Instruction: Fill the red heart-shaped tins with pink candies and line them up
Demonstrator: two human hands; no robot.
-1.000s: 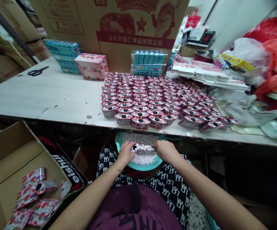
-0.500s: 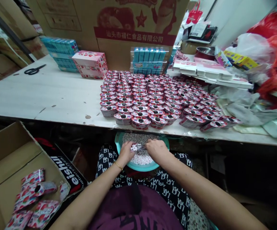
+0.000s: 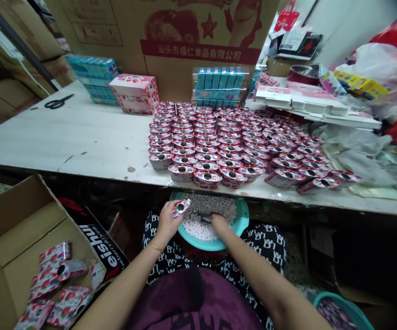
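Observation:
My left hand [image 3: 168,220] grips a small strawberry-print candy packet [image 3: 182,207], its dark round opening tilted up, at the left rim of a turquoise basin [image 3: 242,224]. Small white and pinkish candies [image 3: 201,230] fill the basin. My right hand [image 3: 219,223] is down in the basin, its fingers closed round a small grey scoop [image 3: 204,218] that lies among the candies. Part of the scoop is hidden by the hand and the candies. On the table just ahead stand many packets of the same kind [image 3: 207,178] in rows, openings upward.
To the left, a cardboard carton [image 3: 23,229] has several packets [image 3: 66,305] inside. Scissors [image 3: 58,101], a pink box [image 3: 135,94] and blue packs [image 3: 219,87] sit on the table [image 3: 91,133]. Flat cartons [image 3: 315,103] and plastic bags [image 3: 360,146] crowd its right. Another basin [image 3: 343,311] stands low right.
The hands have moved apart. My left hand has drawn the packet left and turned its opening into view; my right hand has gone down into the candies with the scoop. The view has shifted slightly.

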